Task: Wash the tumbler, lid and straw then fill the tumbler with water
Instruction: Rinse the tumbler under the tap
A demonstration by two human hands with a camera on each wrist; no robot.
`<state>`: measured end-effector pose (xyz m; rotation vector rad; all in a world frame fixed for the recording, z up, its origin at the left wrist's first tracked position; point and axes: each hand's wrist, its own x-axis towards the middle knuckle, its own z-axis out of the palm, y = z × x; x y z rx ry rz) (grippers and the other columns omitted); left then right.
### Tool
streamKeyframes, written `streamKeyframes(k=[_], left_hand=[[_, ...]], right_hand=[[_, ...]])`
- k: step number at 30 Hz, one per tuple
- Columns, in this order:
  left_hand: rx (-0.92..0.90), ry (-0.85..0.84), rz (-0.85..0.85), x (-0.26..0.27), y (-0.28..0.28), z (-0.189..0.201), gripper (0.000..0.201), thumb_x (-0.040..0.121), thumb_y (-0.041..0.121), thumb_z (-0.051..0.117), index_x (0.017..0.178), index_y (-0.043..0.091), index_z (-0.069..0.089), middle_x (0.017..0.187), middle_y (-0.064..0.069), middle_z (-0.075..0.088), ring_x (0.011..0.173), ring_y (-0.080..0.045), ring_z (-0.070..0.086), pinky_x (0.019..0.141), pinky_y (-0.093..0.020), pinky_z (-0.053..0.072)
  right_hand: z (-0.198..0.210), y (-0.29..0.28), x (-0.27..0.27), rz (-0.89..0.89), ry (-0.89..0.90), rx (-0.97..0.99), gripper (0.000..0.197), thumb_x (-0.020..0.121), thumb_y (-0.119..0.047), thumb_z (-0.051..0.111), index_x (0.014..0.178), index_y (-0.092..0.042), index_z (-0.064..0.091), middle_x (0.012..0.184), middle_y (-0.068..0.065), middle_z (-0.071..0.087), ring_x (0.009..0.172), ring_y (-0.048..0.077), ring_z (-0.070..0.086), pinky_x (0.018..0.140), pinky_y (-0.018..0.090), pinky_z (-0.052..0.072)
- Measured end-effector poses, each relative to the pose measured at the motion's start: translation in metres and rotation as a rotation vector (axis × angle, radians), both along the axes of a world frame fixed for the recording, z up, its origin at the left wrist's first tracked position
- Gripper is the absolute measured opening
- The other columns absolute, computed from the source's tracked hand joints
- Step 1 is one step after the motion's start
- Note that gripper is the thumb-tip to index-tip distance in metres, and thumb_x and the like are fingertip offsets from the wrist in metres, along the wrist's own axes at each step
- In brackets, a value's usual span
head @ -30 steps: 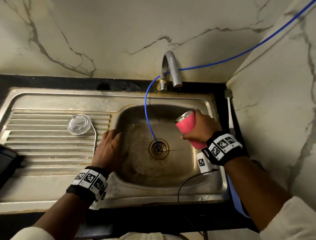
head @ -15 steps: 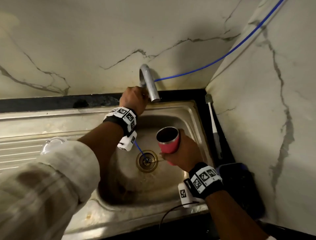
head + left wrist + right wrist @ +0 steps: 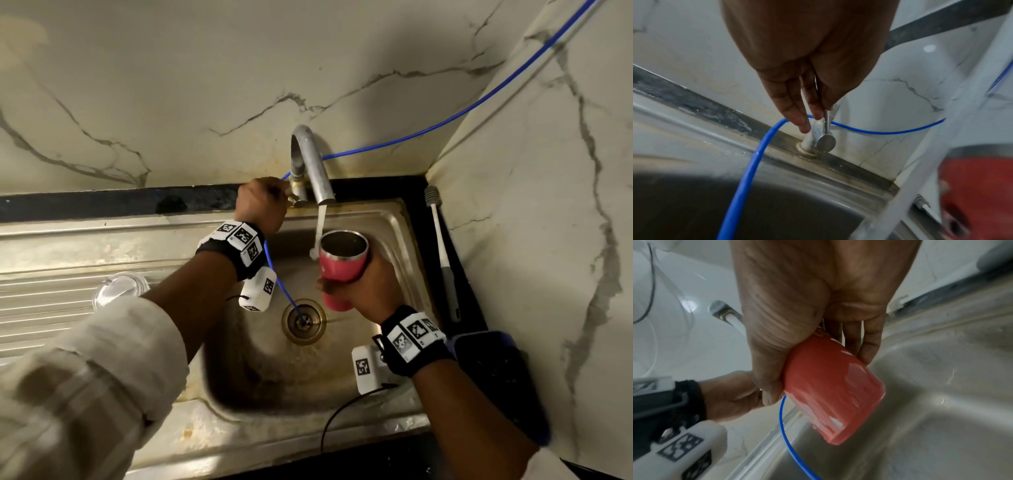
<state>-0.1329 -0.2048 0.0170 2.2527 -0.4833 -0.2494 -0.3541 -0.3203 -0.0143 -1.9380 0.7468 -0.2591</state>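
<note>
My right hand (image 3: 359,291) grips the red tumbler (image 3: 342,267) around its lower body, mouth up, over the sink basin (image 3: 260,370). From the right wrist view the tumbler (image 3: 834,386) sits between thumb and fingers. A stream of water (image 3: 320,226) falls from the tap spout (image 3: 315,168) and lands at the left edge of the tumbler's rim. At the tap's base my left hand (image 3: 260,202) pinches the tap lever (image 3: 825,128). The clear lid (image 3: 120,291) lies on the drainboard, partly behind my left arm. I cannot see the straw.
A thin blue hose (image 3: 411,137) runs from the right wall past the tap and down into the drain (image 3: 303,320). A long bottle brush (image 3: 442,253) lies on the black counter right of the sink. Marble walls close in behind and at the right.
My left hand left the sink's edge and went up to the tap lever. Water now runs from the spout. The tumbler turned upright and rose to the stream.
</note>
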Motion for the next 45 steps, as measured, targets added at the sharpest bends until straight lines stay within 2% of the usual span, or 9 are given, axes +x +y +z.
streamKeyframes(k=[6, 9, 14, 18, 23, 27, 36, 40, 45], left_hand=[[-0.273, 0.436, -0.129, -0.058, 0.018, -0.023, 0.04, 0.102, 0.064, 0.05, 0.11, 0.029, 0.068, 0.107, 0.002, 0.074, 0.106, -0.023, 0.071, 0.099, -0.053, 0.056], [-0.386, 0.646, -0.145, -0.096, 0.026, -0.012, 0.026, 0.104, 0.047, 0.058, 0.127, 0.036, 0.058, 0.117, 0.011, 0.067, 0.109, -0.014, 0.069, 0.1, -0.051, 0.058], [-0.224, 0.307, -0.128, -0.104, 0.032, -0.006, 0.075, 0.08, 0.044, 0.087, 0.145, 0.022, 0.056, 0.115, 0.015, 0.063, 0.101, -0.002, 0.065, 0.09, -0.023, 0.058], [-0.22, 0.006, -0.164, -0.102, 0.019, -0.004, 0.054, 0.072, 0.039, 0.091, 0.12, 0.022, 0.071, 0.102, 0.014, 0.069, 0.087, -0.004, 0.065, 0.08, -0.023, 0.054], [-0.181, -0.152, -0.296, -0.098, 0.007, -0.012, 0.077, 0.063, 0.043, 0.095, 0.127, 0.012, 0.065, 0.119, -0.001, 0.066, 0.1, -0.02, 0.066, 0.086, -0.04, 0.058], [-0.304, -0.018, -0.119, -0.099, 0.002, -0.012, 0.077, 0.058, 0.033, 0.102, 0.121, 0.016, 0.061, 0.113, 0.006, 0.062, 0.091, 0.0, 0.059, 0.08, -0.013, 0.05], [-0.38, 0.171, -0.081, -0.086, 0.002, -0.015, 0.069, 0.074, 0.044, 0.092, 0.132, 0.023, 0.061, 0.112, 0.012, 0.069, 0.098, 0.002, 0.067, 0.08, -0.013, 0.057], [-0.352, 0.317, -0.036, -0.082, 0.016, -0.026, 0.046, 0.094, 0.053, 0.068, 0.133, 0.031, 0.058, 0.116, 0.002, 0.071, 0.099, -0.011, 0.072, 0.084, -0.035, 0.064], [-0.407, 0.673, 0.108, -0.081, 0.032, -0.025, 0.033, 0.105, 0.055, 0.049, 0.123, 0.03, 0.062, 0.116, -0.016, 0.067, 0.079, -0.029, 0.074, 0.058, -0.035, 0.06]], right_hand=[[-0.01, 0.008, 0.041, -0.28, -0.157, 0.441, 0.1, 0.056, -0.061, 0.096, 0.136, -0.023, 0.05, 0.12, -0.001, 0.072, 0.101, 0.015, 0.075, 0.079, 0.044, 0.064], [-0.006, 0.011, 0.06, -0.361, -0.109, 0.635, 0.096, 0.054, -0.08, 0.086, 0.128, -0.023, 0.064, 0.118, 0.008, 0.075, 0.099, 0.028, 0.077, 0.072, 0.059, 0.064], [-0.011, 0.012, 0.064, -0.314, -0.094, 0.994, 0.094, 0.07, -0.088, 0.066, 0.14, -0.025, 0.059, 0.125, 0.016, 0.072, 0.1, 0.036, 0.077, 0.074, 0.05, 0.064], [-0.01, 0.008, 0.065, -0.394, -0.067, 1.323, 0.087, 0.088, -0.083, 0.049, 0.132, -0.009, 0.063, 0.097, 0.018, 0.078, 0.079, 0.03, 0.078, 0.066, 0.035, 0.064], [-0.004, -0.01, 0.068, -0.261, -0.217, 1.343, 0.075, 0.098, -0.071, 0.045, 0.132, -0.007, 0.063, 0.111, 0.02, 0.075, 0.093, 0.031, 0.076, 0.078, 0.04, 0.064], [-0.006, -0.017, 0.069, -0.312, -0.173, 1.324, 0.088, 0.091, -0.072, 0.06, 0.143, -0.002, 0.059, 0.128, 0.022, 0.067, 0.103, 0.033, 0.072, 0.094, 0.044, 0.058], [-0.022, -0.004, 0.059, -0.381, -0.102, 1.397, 0.072, 0.088, -0.071, 0.063, 0.086, -0.002, 0.083, 0.072, 0.01, 0.072, 0.052, 0.017, 0.068, 0.048, 0.023, 0.057], [-0.025, -0.007, 0.055, -0.361, -0.129, 1.254, 0.074, 0.082, -0.06, 0.078, 0.13, -0.006, 0.067, 0.111, 0.02, 0.076, 0.088, 0.028, 0.078, 0.069, 0.034, 0.065], [-0.019, 0.001, 0.046, -0.173, -0.173, 0.866, 0.053, 0.08, -0.036, 0.084, 0.126, -0.014, 0.071, 0.12, 0.009, 0.076, 0.115, 0.028, 0.072, 0.089, 0.038, 0.06]])
